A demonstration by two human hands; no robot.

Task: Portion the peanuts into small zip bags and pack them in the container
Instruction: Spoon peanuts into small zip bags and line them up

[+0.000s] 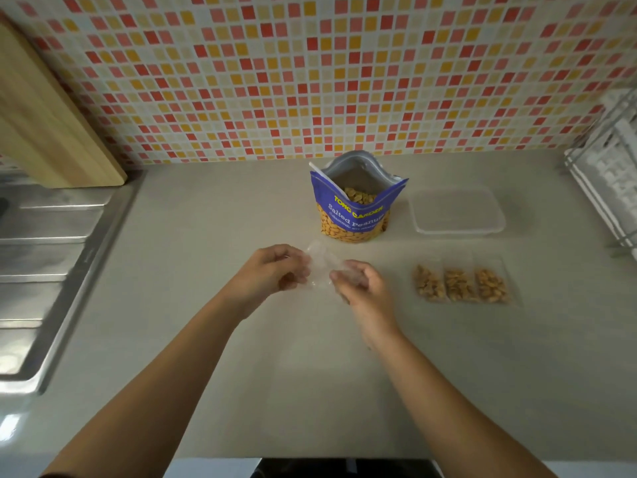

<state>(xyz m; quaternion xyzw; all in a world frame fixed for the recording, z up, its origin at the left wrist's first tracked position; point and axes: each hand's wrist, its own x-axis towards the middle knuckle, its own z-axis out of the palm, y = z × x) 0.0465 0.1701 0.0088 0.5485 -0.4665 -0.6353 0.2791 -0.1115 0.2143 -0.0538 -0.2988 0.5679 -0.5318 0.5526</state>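
Note:
An open blue bag of salted peanuts (355,208) stands upright at the back of the counter, nuts visible inside. Just in front of it, my left hand (275,270) and my right hand (362,288) both pinch a clear, empty small zip bag (322,267) held between them above the counter. Three filled small zip bags of peanuts (460,284) lie side by side to the right of my hands. A clear plastic container (455,212) sits beside the peanut bag on its right, with nothing visible in it.
A steel sink drainboard (51,263) borders the counter on the left, with a wooden cutting board (44,119) leaning against the tiled wall above it. A white dish rack (610,174) stands at the far right. Beige counter (310,374) stretches toward me.

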